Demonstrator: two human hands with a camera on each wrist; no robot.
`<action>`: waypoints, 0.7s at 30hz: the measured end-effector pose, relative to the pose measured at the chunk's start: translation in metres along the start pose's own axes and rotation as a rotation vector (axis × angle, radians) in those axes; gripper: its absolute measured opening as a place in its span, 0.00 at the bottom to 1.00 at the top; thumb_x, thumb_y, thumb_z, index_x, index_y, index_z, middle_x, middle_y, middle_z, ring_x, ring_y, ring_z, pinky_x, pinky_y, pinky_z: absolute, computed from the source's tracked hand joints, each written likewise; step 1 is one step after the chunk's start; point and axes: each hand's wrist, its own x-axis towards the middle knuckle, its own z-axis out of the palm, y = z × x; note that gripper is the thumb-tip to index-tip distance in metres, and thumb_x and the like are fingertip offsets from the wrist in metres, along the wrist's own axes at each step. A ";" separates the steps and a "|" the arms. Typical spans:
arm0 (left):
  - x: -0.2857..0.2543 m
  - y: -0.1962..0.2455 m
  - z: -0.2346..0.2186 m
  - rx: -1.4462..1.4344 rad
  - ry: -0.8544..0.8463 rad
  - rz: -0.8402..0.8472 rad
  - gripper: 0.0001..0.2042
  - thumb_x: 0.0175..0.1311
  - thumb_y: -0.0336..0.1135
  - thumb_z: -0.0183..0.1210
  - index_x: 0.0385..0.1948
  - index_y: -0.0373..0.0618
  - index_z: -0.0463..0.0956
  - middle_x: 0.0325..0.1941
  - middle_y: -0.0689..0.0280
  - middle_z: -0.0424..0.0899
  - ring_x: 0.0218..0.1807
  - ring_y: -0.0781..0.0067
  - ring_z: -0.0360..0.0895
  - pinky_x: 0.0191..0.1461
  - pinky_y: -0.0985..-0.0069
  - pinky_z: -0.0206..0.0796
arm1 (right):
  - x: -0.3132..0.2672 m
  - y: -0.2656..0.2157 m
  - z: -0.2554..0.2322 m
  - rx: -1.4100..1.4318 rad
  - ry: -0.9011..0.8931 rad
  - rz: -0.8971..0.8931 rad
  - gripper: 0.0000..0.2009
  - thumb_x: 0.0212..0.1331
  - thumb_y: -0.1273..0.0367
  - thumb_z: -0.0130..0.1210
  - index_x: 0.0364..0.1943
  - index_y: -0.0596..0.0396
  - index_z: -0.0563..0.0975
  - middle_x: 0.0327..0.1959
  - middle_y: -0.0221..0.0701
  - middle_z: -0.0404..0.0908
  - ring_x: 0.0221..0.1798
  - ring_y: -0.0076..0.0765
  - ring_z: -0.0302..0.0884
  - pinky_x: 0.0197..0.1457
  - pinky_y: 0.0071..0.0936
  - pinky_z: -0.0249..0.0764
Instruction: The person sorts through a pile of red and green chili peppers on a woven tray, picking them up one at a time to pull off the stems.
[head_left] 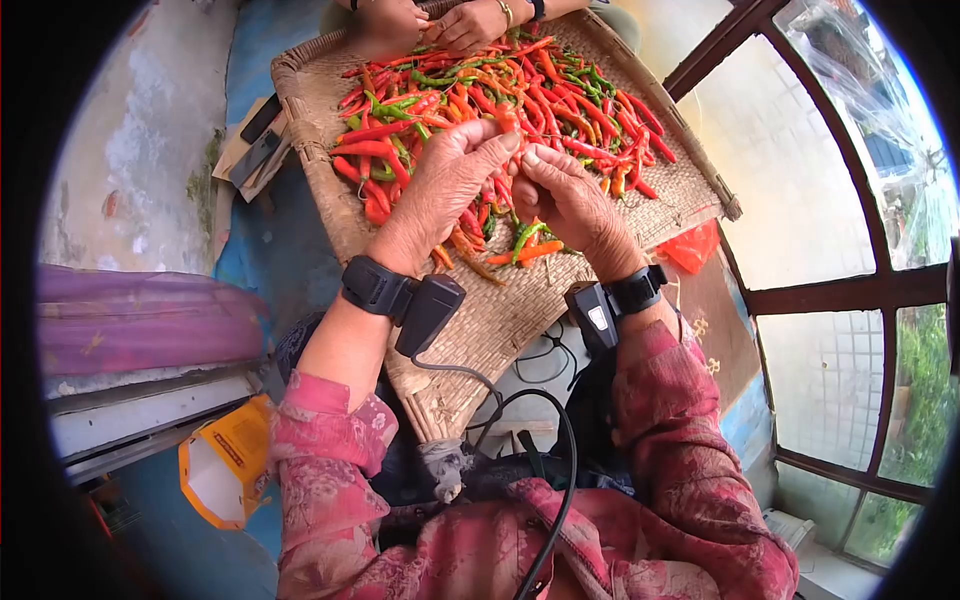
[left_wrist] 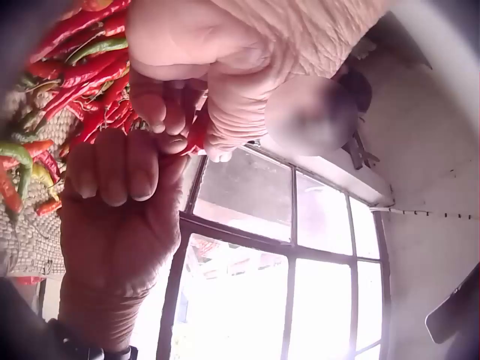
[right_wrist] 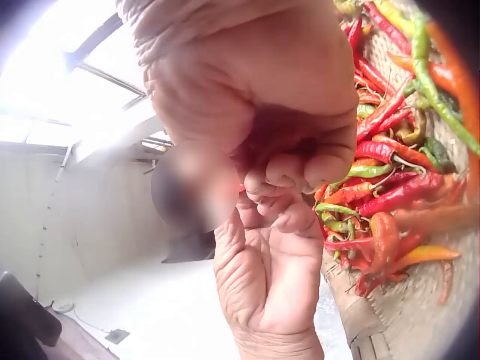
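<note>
Over a woven tray (head_left: 440,320) heaped with red, orange and green chili peppers (head_left: 600,115), my two hands meet at the fingertips. My left hand (head_left: 440,185) pinches a red chili pepper (left_wrist: 196,135) between thumb and fingers. The right hand (head_left: 578,200) comes in from the other side, fingers curled, its thumb and fingertips pinching the same pepper. In the left wrist view the red skin shows between the hands; the rest of that pepper is hidden by fingers. From the right wrist view, only a sliver of red shows among the fingertips.
Another person's hands (head_left: 465,25) are at the tray's far edge. A cable (head_left: 568,450) runs from my wrist cameras across my lap. Framed windows (head_left: 820,280) stand at the right, and dark flat objects (head_left: 255,155) lie left of the tray. A yellow-edged packet (head_left: 230,460) is at lower left.
</note>
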 end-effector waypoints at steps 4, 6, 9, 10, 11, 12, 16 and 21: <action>0.003 -0.004 -0.006 0.005 0.026 -0.053 0.11 0.62 0.42 0.56 0.33 0.44 0.75 0.25 0.76 0.73 0.26 0.90 0.67 0.29 0.90 0.60 | -0.006 -0.004 -0.002 -0.230 -0.033 0.082 0.13 0.66 0.60 0.43 0.30 0.55 0.71 0.19 0.23 0.65 0.22 0.22 0.63 0.27 0.22 0.63; 0.007 -0.001 -0.014 -0.287 0.263 0.042 0.10 0.63 0.41 0.54 0.30 0.44 0.74 0.24 0.74 0.73 0.25 0.87 0.69 0.28 0.88 0.63 | -0.007 -0.008 -0.012 -0.534 -0.052 0.081 0.13 0.65 0.62 0.45 0.30 0.56 0.71 0.20 0.24 0.66 0.23 0.22 0.64 0.28 0.23 0.65; 0.014 0.001 -0.035 -0.452 0.456 0.167 0.10 0.64 0.38 0.53 0.35 0.41 0.70 0.28 0.68 0.74 0.28 0.80 0.72 0.33 0.84 0.69 | -0.012 0.003 -0.032 -1.126 -0.049 -0.151 0.08 0.59 0.66 0.51 0.31 0.56 0.73 0.21 0.27 0.72 0.26 0.27 0.71 0.31 0.27 0.69; 0.016 -0.001 -0.040 -0.472 0.489 0.171 0.09 0.64 0.36 0.53 0.35 0.40 0.69 0.28 0.66 0.74 0.29 0.78 0.73 0.36 0.81 0.71 | -0.016 0.004 -0.032 -1.303 -0.071 -0.052 0.06 0.55 0.67 0.53 0.32 0.55 0.74 0.23 0.29 0.73 0.28 0.30 0.73 0.33 0.29 0.70; 0.016 -0.003 -0.043 -0.475 0.489 0.173 0.09 0.64 0.36 0.53 0.35 0.40 0.69 0.28 0.66 0.74 0.29 0.78 0.73 0.36 0.81 0.71 | -0.019 0.004 -0.034 -1.479 -0.093 0.050 0.07 0.51 0.68 0.55 0.33 0.53 0.75 0.24 0.31 0.74 0.30 0.34 0.74 0.34 0.31 0.70; 0.015 -0.003 -0.043 -0.448 0.495 0.125 0.08 0.64 0.35 0.52 0.36 0.39 0.69 0.31 0.66 0.74 0.33 0.77 0.74 0.39 0.80 0.70 | -0.022 0.011 -0.038 -1.490 -0.092 -0.119 0.07 0.48 0.70 0.56 0.33 0.50 0.75 0.29 0.34 0.75 0.35 0.41 0.74 0.37 0.33 0.71; 0.014 -0.006 -0.035 -0.314 0.480 0.109 0.09 0.63 0.34 0.53 0.39 0.39 0.69 0.35 0.67 0.73 0.37 0.78 0.74 0.42 0.79 0.69 | -0.021 0.027 -0.047 -1.592 -0.096 -0.137 0.06 0.48 0.74 0.52 0.32 0.53 0.73 0.30 0.36 0.75 0.37 0.46 0.74 0.39 0.36 0.70; 0.005 -0.005 -0.021 -0.188 0.225 0.028 0.14 0.64 0.35 0.52 0.48 0.39 0.69 0.39 0.67 0.77 0.34 0.85 0.72 0.38 0.86 0.67 | -0.017 0.002 -0.043 -1.322 0.225 -0.157 0.06 0.52 0.74 0.52 0.34 0.58 0.71 0.25 0.36 0.75 0.29 0.36 0.75 0.33 0.30 0.70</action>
